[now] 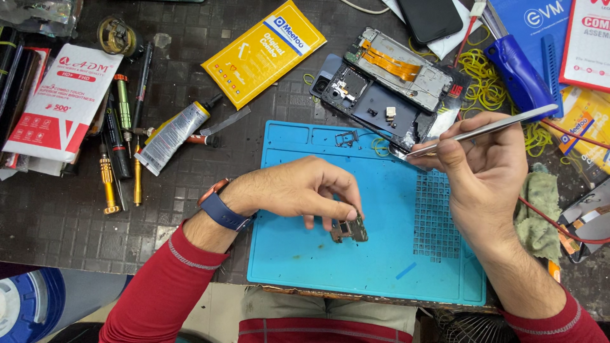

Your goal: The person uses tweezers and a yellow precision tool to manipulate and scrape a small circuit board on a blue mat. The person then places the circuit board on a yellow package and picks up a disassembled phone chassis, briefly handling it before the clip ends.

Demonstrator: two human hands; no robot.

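Here the left hand (298, 190) pinches a small circuit board (349, 230) upright on the blue mat (381, 254); the right hand's (489, 165) grip holds tweezers (476, 132), tips pointing left, above-right of the board.

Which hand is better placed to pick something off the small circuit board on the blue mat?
Probably the right hand: it holds the tweezers, tip free above the blue mat. The left hand is occupied, pinning the circuit board with its fingertips.

Left hand (298, 190) palm down, fingertips pinched in a grip, right hand (483, 159) raised, fingers pinched.
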